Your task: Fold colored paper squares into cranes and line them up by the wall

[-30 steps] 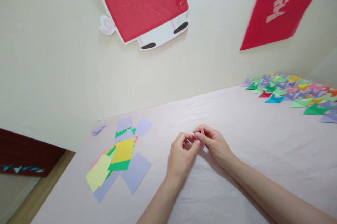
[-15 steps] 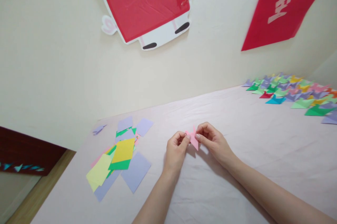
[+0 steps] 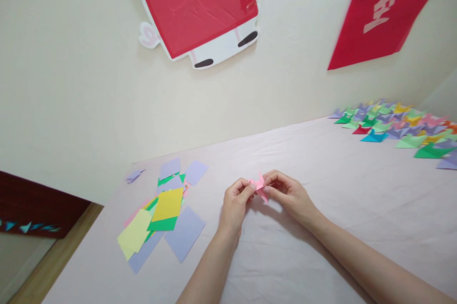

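Pink folded paper (image 3: 261,184) | hands, left (image 3: 233,203) and right (image 3: 292,194), pinching it | red wall poster (image 3: 396,21): pale lettering (image 3: 384,3), illegible

The scene is bright and evenly lit, the light soft on the cream-coloured wall (image 3: 285,94) and the pale pinkish-lilac cloth (image 3: 321,166). A soft-edged grey shadow lies on the cloth along the left, near side of the person's bare right hand (image 3: 291,197) and forearm, so light seems to fall from the right. Pale glare marks the right edge of the glossy red-and-white cutout (image 3: 196,4). The dark red-brown panel (image 3: 35,204) at left is dimmest; teal paper shapes (image 3: 25,228) there are smeared. Wide-angle stretching slants the red rectangular banner (image 3: 353,33) at far right. Many-coloured folded-paper figures (image 3: 410,141) below it look soft; the small pink folded-paper figure's (image 3: 261,191) creases are indistinct.
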Demonstrator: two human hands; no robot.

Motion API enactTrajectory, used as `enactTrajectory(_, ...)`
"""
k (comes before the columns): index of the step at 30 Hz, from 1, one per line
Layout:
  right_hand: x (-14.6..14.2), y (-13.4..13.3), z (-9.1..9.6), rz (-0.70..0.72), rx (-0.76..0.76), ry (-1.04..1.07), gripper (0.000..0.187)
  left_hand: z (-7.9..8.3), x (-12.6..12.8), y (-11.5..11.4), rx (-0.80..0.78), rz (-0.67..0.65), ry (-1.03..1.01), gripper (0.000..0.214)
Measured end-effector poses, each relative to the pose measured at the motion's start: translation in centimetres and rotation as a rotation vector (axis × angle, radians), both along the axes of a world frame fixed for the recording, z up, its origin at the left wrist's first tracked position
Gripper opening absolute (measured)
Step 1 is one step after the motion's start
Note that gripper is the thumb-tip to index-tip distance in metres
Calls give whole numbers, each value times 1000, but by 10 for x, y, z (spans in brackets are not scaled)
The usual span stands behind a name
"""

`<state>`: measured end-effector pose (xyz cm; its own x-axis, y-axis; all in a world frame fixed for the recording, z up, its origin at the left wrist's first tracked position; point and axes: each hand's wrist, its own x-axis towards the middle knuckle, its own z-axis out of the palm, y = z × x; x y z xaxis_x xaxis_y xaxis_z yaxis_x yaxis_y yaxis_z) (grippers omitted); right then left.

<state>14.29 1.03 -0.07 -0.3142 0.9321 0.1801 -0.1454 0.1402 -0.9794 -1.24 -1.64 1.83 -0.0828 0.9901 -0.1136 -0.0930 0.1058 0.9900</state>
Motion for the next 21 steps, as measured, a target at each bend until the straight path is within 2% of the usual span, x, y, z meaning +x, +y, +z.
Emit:
enactTrajectory(5,0,2,0,-60,-122,65,29,0,3,-1,45,-61,52,28)
enactTrajectory(13,-5,1,2,-123,-111,141,35,-5,10,-3,93,-21,109,22)
enactTrajectory(16,-4,2,0,-83,-143,157,37,-7,10,-3,101,-2,104,22)
enactTrajectory(21,-1,3,4,-52,-162,54,27,-10,9,-2,95,28,65,22)
